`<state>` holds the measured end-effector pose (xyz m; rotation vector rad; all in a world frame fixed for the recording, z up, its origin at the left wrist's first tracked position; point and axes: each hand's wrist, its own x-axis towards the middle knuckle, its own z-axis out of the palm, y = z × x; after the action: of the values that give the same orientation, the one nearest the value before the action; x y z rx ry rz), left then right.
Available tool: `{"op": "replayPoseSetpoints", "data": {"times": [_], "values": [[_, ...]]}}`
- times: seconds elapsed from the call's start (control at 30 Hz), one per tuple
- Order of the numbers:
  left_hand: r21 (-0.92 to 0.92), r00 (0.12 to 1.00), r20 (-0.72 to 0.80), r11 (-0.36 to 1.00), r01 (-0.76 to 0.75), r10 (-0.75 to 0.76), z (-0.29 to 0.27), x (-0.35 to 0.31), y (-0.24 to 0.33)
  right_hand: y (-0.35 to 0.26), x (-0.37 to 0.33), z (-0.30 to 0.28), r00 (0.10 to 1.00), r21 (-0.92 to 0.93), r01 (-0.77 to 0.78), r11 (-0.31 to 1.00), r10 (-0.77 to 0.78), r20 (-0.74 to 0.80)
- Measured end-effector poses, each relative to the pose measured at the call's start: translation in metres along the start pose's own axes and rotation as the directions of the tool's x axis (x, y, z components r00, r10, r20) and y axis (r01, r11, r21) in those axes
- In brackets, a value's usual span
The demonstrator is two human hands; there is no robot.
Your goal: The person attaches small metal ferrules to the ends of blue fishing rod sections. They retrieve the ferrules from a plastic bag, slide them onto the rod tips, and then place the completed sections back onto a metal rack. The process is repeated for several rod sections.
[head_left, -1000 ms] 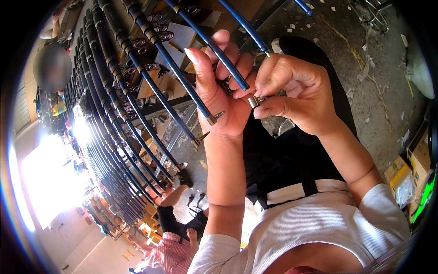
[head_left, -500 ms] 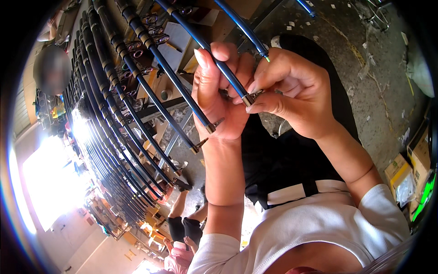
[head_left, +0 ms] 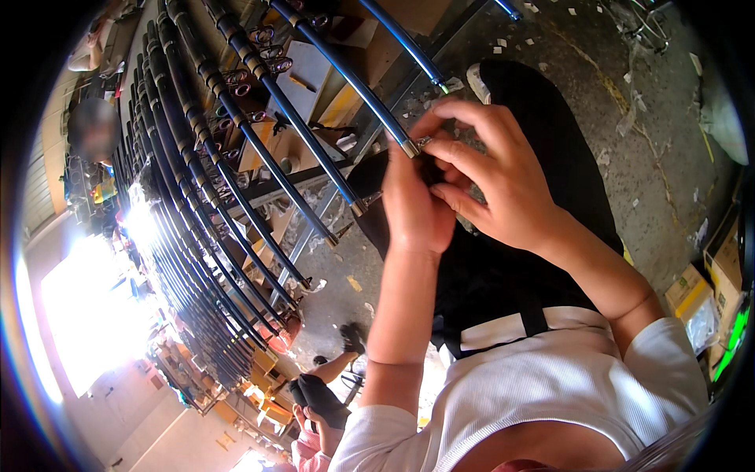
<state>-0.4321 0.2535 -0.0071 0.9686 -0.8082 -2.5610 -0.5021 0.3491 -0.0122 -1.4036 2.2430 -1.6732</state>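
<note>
Navy-blue rods with a glossy finish slant down across the table (head_left: 425, 20), their lower ends jutting past its metal edge. One rod (head_left: 358, 90) ends right at the person's hands; its silver cap (head_left: 410, 149) sits just above the left hand (head_left: 421, 208), with a small metal clip (head_left: 425, 142) at the cap's side, partly covered by the right hand (head_left: 503, 173). Right fingers are bent, thumb and fingertips pointing in towards the left palm; whether they grip anything I cannot tell. Left fingers are hidden behind the right hand, so their state cannot be told either.

Next along, another rod carries a cap (head_left: 359, 208) and clip, near the left wrist. On the other side, a rod with a green tip (head_left: 443, 88) stops just above the right hand, and one more (head_left: 510, 9) is cut off by the upper rim. Towards the bright window (head_left: 94, 311) the rods crowd together and fade into glare. A co-worker in dark shorts (head_left: 318, 397) is partly hidden by the person's white sleeve (head_left: 377, 429). Marks on the cardboard boxes (head_left: 688, 295) at the right rim look like print, perhaps, but are too small to read.
</note>
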Motion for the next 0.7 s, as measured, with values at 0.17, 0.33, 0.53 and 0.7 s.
{"op": "replayPoseSetpoints", "data": {"times": [0.17, 0.33, 0.53, 0.7], "values": [[0.105, 0.999, -0.035, 0.994, -0.005, 0.009, 0.008, -0.011, -0.018, 0.001, -0.011, -0.003, 0.992, -0.069, -0.013, 0.998, 0.021, 0.124], [-0.028, 0.99, 0.088, 0.993, 0.112, -0.109, 0.002, -0.013, -0.013, 0.0, -0.005, -0.014, 0.995, 0.024, 0.06, 0.998, -0.061, 0.079], [-0.104, 0.991, 0.02, 0.985, 0.135, -0.134, 0.01, -0.004, -0.01, 0.006, 0.001, -0.023, 1.0, 0.283, 0.01, 0.959, -0.004, -0.022], [-0.09, 0.991, 0.128, 0.996, -0.018, 0.029, 0.018, 0.021, 0.005, 0.015, 0.019, -0.038, 0.999, 0.506, -0.05, 0.861, 0.041, 0.03]]}}
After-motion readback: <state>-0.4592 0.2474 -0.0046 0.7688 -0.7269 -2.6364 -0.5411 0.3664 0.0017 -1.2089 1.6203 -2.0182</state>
